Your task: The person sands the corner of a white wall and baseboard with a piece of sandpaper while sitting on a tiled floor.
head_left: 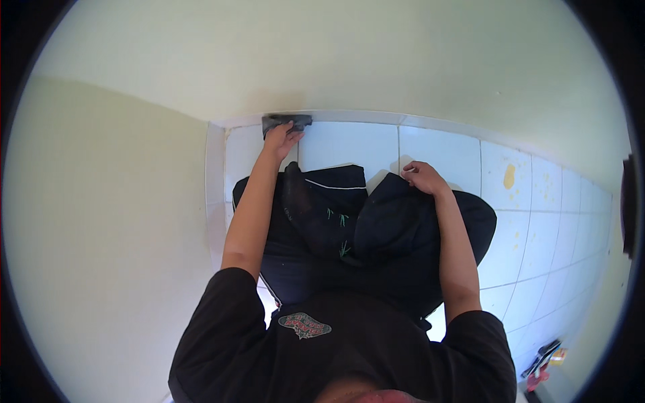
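My left hand (283,140) reaches forward to the foot of the wall. Its fingers are closed on a dark grey, crumpled cloth (274,123), which lies against the skirting at the edge of the tiles. The hand covers part of the cloth. My right hand (424,178) is just beyond my right knee, low over the floor. Its fingers are curled together, and whatever they may hold is too small to make out. Between my arms are my folded legs in dark trousers (396,221), with one foot in a dark sock (306,208).
A pale wall (376,60) rises close in front, and another wall (114,221) stands at my left. White floor tiles (349,142) run off to the right, with yellow-orange stains (509,176) on them. A dark object (541,357) and a reddish item (537,381) lie at the lower right.
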The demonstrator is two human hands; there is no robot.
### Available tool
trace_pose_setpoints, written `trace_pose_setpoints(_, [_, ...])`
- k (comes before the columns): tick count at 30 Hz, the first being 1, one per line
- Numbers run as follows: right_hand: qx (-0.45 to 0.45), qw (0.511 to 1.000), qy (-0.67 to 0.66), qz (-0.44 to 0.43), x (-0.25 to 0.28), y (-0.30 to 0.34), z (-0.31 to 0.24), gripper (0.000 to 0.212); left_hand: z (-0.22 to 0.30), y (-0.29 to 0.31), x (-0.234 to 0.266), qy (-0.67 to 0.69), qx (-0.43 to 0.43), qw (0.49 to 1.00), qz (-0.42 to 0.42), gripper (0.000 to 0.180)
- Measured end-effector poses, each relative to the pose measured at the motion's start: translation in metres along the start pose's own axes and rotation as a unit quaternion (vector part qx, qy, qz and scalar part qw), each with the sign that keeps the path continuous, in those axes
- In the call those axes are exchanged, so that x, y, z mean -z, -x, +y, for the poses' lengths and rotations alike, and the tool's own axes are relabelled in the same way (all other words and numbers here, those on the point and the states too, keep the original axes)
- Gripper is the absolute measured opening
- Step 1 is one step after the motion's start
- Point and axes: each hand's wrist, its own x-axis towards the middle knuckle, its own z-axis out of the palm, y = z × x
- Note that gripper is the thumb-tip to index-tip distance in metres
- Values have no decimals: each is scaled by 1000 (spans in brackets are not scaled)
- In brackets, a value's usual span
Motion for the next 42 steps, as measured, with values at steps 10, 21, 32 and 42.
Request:
trace_pose_setpoints(10, [-12,1000,7,7,3,-5,29,40,-1,7,-26,170,144,974,30,20])
trace_pose_setpoints(21, [-24,999,-30,2,5,-3,29,38,3,16,-45,-71,-63,993,-64,15])
trace_pose_setpoints(32, [-35,998,-60,-13,6,-2,22,37,-21,-12,-42,-133,-32,991,1,25])
trace_pose_setpoints(42, [-21,999,-33,-30,8,-8,21,34,-19,-12,-32,-145,-8,989,12,22])
